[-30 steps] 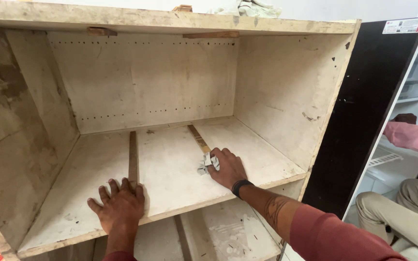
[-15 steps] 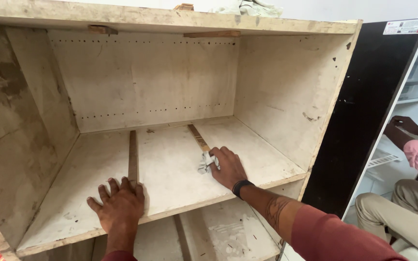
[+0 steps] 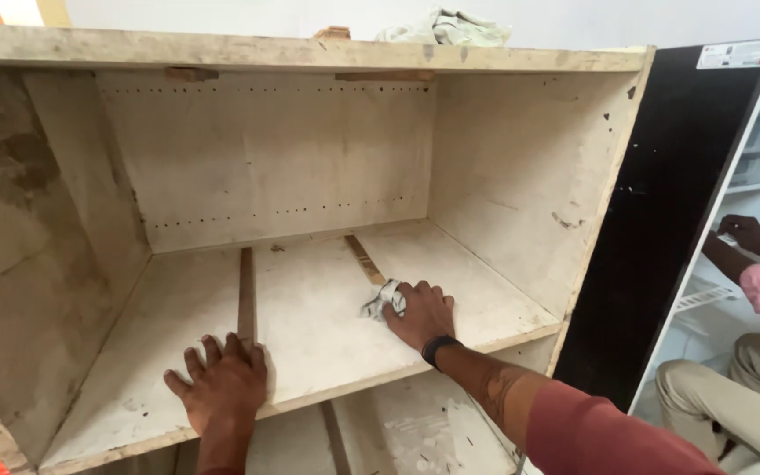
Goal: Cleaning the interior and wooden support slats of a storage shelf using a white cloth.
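Observation:
An old, stained wooden cabinet stands open in front of me, and its shelf board (image 3: 318, 325) is dusty and marked. My left hand (image 3: 220, 387) lies flat on the front part of the shelf, fingers spread, holding nothing. My right hand (image 3: 420, 314) presses a crumpled white cloth (image 3: 382, 301) onto the shelf right of the middle, beside a thin wooden strip (image 3: 364, 259). A black band sits on my right wrist.
A second wooden strip (image 3: 246, 295) runs front to back near my left hand. A lower shelf (image 3: 424, 431) shows below. A bundled cloth (image 3: 444, 28) lies on the cabinet's top. To the right stands an open black refrigerator (image 3: 670, 220), where another person (image 3: 754, 352) crouches.
My right hand and the cloth stay at almost the same spot on the shelf. My left hand has not moved. The person at the right has shifted an arm inside the refrigerator.

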